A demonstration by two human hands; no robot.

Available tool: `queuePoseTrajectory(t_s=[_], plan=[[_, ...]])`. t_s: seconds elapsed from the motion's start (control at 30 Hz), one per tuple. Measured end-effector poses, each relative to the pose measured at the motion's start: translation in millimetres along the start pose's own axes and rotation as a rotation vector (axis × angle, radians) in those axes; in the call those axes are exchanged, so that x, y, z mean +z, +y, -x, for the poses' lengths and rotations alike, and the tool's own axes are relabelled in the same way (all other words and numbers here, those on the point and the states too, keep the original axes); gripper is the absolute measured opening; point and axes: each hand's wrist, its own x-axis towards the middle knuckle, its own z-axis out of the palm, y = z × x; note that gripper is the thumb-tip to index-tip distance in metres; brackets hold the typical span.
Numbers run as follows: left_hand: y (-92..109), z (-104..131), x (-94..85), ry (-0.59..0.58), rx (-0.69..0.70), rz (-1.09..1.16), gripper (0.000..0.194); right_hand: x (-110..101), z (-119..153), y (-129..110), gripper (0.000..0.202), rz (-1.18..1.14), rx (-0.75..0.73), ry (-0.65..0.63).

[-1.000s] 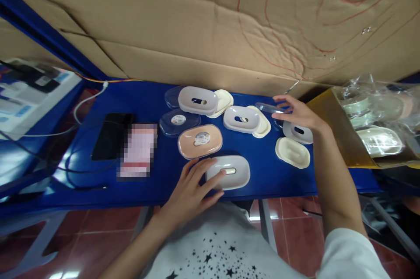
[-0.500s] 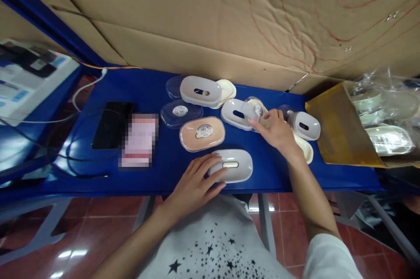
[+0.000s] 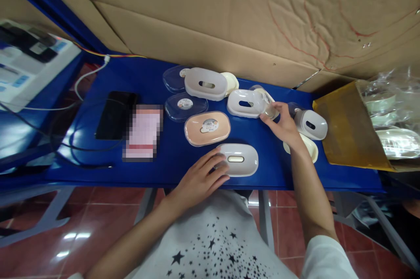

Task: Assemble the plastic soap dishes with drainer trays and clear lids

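Observation:
My left hand (image 3: 205,176) rests its spread fingers on the left end of a white oval dish (image 3: 246,160) with a slot, near the table's front edge. Thumb and fingers of my right hand (image 3: 280,123) pinch a clear lid (image 3: 269,111) at the right end of another white slotted dish (image 3: 233,104). A peach dish under a clear labelled cover (image 3: 208,129) lies behind my left hand. Farther back are a white dish (image 3: 205,82), a clear lid (image 3: 186,106) and a cream piece (image 3: 229,82). Beside my right wrist lies a cream piece (image 3: 310,150).
At the right, a cardboard box (image 3: 354,128) holds several wrapped dishes, with a small white dish (image 3: 315,125) beside it. A black phone (image 3: 114,114), a blurred pink item (image 3: 143,132) and cables lie left. Cardboard (image 3: 197,16) lines the back.
My right hand has drawn the clear lid slightly rightward, away from the middle of the white dish. My left hand stays on the front dish. The view has shifted a little.

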Motion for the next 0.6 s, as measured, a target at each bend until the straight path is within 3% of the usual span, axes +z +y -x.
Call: queuePoseTrajectory(t_s=[0.17, 0.3, 0.37, 0.43, 0.5, 0.6], plan=[[-1, 1, 1.2, 0.023, -0.005, 0.04, 0.022, 8, -11, -9, 0.075, -0.062, 0.073, 0.095], [1, 5, -0.2, 0.056, -0.048, 0.034, 0.034, -14, 23, -22, 0.066, -0.09, -0.097, 0.199], [2, 7, -0.4, 0.09, -0.078, 0.03, 0.041, -28, 56, -29, 0.065, -0.078, -0.228, 0.117], [0, 9, -0.3, 0.118, -0.099, 0.05, 0.046, -34, 91, -34, 0.064, -0.118, -0.353, -0.052], [-4, 9, 0.1, 0.131, -0.111, 0.104, 0.048, -30, 120, -37, 0.061, -0.183, -0.411, -0.172], [-10, 11, 0.4, 0.124, -0.135, 0.194, 0.05, -12, 145, -35, 0.061, -0.259, -0.407, -0.221]])
